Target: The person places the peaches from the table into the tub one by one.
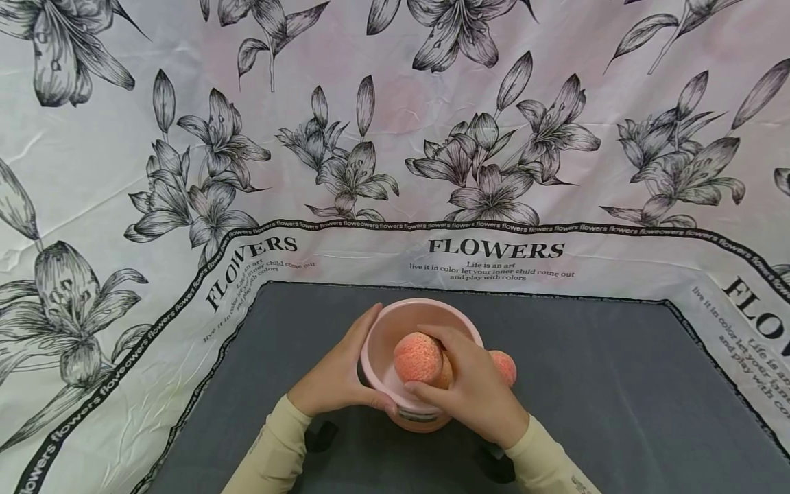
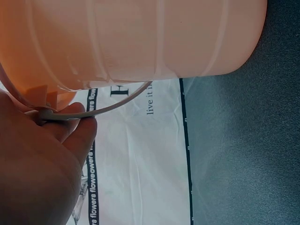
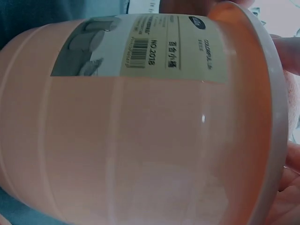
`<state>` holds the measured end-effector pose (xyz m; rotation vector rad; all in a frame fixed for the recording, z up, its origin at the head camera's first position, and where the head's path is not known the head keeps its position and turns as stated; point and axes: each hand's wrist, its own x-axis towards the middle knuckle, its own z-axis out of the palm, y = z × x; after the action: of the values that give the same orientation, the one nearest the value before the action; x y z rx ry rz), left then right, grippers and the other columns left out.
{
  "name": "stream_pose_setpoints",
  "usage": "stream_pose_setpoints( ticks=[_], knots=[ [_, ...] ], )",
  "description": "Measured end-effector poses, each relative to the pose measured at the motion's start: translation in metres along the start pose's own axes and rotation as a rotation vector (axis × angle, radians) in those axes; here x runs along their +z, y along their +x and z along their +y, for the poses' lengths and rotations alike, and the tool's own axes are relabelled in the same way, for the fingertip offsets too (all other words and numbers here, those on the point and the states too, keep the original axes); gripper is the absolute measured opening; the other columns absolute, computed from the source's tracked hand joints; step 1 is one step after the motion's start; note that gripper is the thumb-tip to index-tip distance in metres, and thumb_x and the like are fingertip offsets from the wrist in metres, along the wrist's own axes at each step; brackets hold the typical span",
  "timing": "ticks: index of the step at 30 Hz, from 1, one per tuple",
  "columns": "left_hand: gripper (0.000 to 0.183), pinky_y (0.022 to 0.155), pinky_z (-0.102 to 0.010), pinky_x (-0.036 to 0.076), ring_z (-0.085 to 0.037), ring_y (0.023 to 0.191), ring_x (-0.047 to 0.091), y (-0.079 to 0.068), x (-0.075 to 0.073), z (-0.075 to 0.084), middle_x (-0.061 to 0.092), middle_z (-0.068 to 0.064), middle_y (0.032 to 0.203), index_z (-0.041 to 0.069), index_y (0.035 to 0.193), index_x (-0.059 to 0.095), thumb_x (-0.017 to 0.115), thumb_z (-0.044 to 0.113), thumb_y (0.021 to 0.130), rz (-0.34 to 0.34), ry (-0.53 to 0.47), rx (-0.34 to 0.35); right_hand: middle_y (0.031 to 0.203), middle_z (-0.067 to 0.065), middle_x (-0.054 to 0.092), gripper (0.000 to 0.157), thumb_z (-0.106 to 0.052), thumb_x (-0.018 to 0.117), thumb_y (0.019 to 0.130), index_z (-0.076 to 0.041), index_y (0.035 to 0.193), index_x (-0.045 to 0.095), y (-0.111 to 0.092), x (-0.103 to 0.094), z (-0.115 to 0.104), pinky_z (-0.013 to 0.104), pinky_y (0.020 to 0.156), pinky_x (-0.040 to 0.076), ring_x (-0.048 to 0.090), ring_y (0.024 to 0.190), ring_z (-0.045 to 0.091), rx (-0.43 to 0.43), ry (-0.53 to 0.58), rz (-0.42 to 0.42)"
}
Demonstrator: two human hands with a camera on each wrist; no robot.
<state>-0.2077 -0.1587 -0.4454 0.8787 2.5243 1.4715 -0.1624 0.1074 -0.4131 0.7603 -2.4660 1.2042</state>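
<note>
Currently, the left hand (image 1: 339, 370) grips the pink bucket (image 1: 426, 319) at 9 o'clock of its mouth, fingers toward 10 and thumb toward 7; in the left wrist view those fingers touch the thin handle (image 2: 124, 101) near its joint with the rim. The bucket stands at the near middle of the grey table (image 1: 592, 384), between both hands. The right hand (image 1: 472, 384), entering from 4 o'clock, has its grip closed on a coral ball (image 1: 418, 358), thumb on the near side and fingers on the far side, over the bucket's mouth; right wrist view places it just past the rim. A lighter orange ball (image 1: 446, 376) shows partly behind it; whether held or lying in the bucket, cannot tell. Another coral ball (image 1: 505, 368), half hidden by the right hand, sits outside the bucket at 3 o'clock. A label (image 3: 140, 47) reading NO.2018, with barcode, is on the bucket wall. Toward 12 o'clock, beyond the table, extends a cloth (image 1: 370, 252) printed with black-line lilies. Pale yellow sleeves (image 1: 274, 446) cover both forearms.
</note>
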Motion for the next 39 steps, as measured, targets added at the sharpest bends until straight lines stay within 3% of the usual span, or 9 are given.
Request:
stream_pose_setpoints(
  ticks=[6,11,18,26,32,39],
  knots=[
    [0.152,0.123,-0.061,0.042,-0.019,0.164,0.030,0.000,0.000,0.001,0.014,0.011,0.180,0.041,0.174,0.004,0.108,0.042,0.063,0.003,0.006,0.003,0.137,-0.006,0.070,0.074,-0.040,0.094,0.086,-0.016,0.148,0.062,0.001,0.003,-0.002,0.038,0.098,0.062,0.069,0.120,0.011,-0.035,-0.050,-0.022],
    [0.151,0.122,-0.059,0.045,-0.019,0.161,0.034,0.000,0.000,0.002,0.016,0.009,0.181,0.041,0.174,0.005,0.108,0.042,0.063,0.003,0.000,0.011,0.137,-0.006,0.071,0.064,-0.036,0.092,0.089,-0.019,0.144,0.064,0.001,0.000,-0.002,0.040,0.100,0.062,0.070,0.121,0.012,-0.058,-0.068,0.011],
    [0.150,0.121,-0.059,0.045,-0.019,0.160,0.036,0.001,0.001,0.002,0.017,0.004,0.181,0.041,0.174,0.005,0.107,0.043,0.064,0.009,0.009,0.017,0.138,-0.007,0.071,0.063,-0.031,0.092,0.089,-0.021,0.144,0.063,0.000,-0.007,-0.002,0.037,0.095,0.064,0.071,0.120,0.012,-0.037,-0.048,0.013],
    [0.151,0.122,-0.060,0.044,-0.020,0.162,0.033,0.001,0.001,0.002,0.015,0.011,0.180,0.042,0.173,0.005,0.107,0.043,0.063,0.012,0.006,0.007,0.139,-0.003,0.072,0.063,-0.032,0.094,0.087,-0.018,0.141,0.066,-0.003,-0.013,0.001,0.046,0.104,0.060,0.072,0.125,0.020,-0.059,-0.079,0.046],
    [0.151,0.124,-0.061,0.041,-0.018,0.163,0.029,0.001,0.001,0.000,0.015,0.008,0.181,0.041,0.174,0.004,0.107,0.042,0.063,0.012,0.002,0.010,0.137,-0.003,0.073,0.063,-0.034,0.094,0.087,-0.019,0.142,0.068,-0.008,-0.022,0.008,0.049,0.102,0.061,0.071,0.124,0.018,-0.016,-0.124,0.084],
    [0.152,0.126,-0.063,0.037,-0.021,0.165,0.026,0.001,0.002,-0.002,0.015,0.007,0.181,0.041,0.174,0.005,0.107,0.046,0.062,0.016,0.021,0.006,0.138,-0.002,0.072,0.059,-0.033,0.091,0.091,-0.018,0.143,0.067,-0.019,-0.043,0.025,0.053,0.100,0.061,0.071,0.124,0.021,0.102,-0.140,0.136]
  ],
)
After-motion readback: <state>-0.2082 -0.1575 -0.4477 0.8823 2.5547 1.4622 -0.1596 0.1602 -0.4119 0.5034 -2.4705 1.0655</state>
